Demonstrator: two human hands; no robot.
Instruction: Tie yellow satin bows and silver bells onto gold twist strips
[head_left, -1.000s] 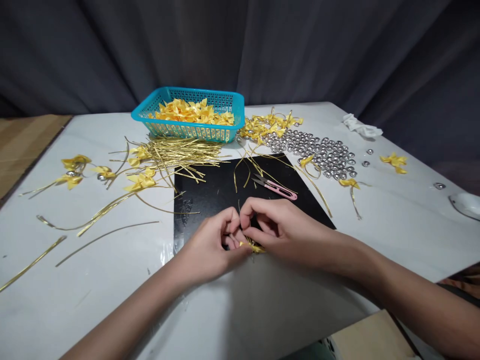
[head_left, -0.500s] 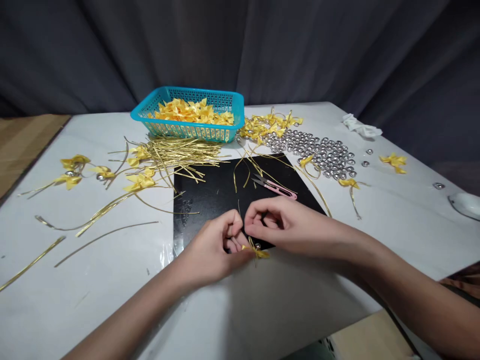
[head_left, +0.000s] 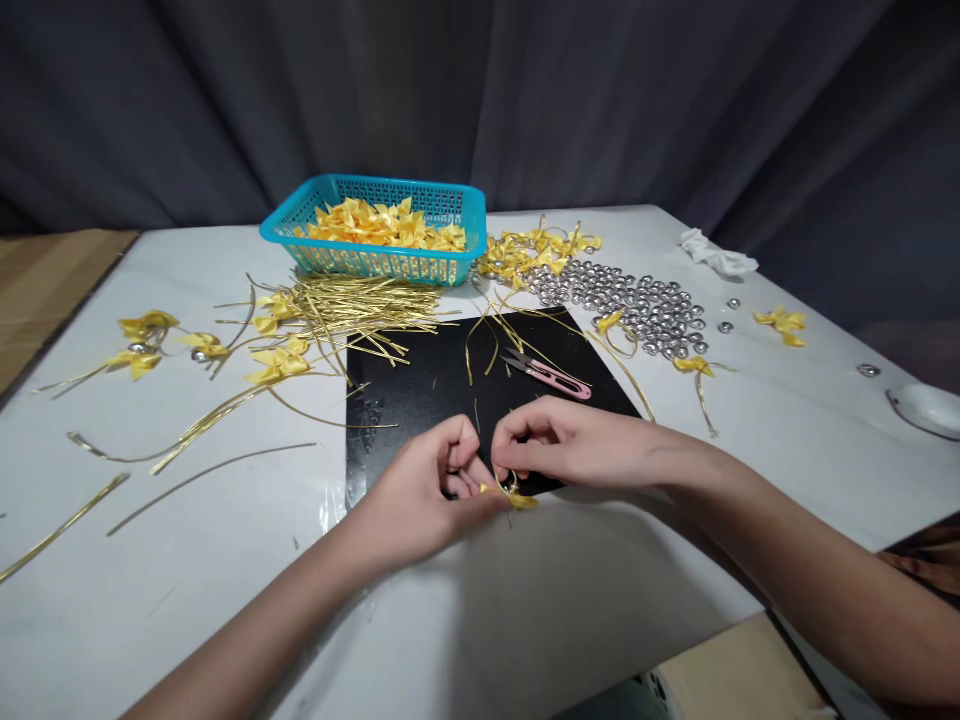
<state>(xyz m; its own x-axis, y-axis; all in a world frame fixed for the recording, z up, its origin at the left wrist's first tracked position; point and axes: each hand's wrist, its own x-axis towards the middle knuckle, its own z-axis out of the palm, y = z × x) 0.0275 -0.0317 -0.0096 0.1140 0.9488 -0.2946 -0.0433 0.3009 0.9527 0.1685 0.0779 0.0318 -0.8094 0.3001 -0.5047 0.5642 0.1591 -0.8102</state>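
Observation:
Near the front edge of the black mat (head_left: 420,385), my left hand (head_left: 427,490) pinches a yellow ribbon flower (head_left: 523,502) between thumb and fingers. A small silver bead sits by the flower, partly covered by fine gold cord. My right hand (head_left: 559,440) is closed just to the right, thumb and forefinger pinching a thin gold cord (head_left: 499,482) that loops up from the flower. The fingers hide most of the cord. Beyond my right hand, pink-handled thread snips (head_left: 559,380) lie on the mat, blades apart.
A blue basket (head_left: 382,250) of yellow ribbon flowers stands at the back, with a pile of gold cords (head_left: 360,305) before it. Many silver beads (head_left: 645,310) spread to its right beside finished-looking yellow flowers (head_left: 525,250). A white cloth (head_left: 716,255) and white dish (head_left: 930,408) lie right.
My right hand has shifted slightly down and right, and the cord loop at its fingertips shows more clearly. My left hand keeps its pinch on the flower.

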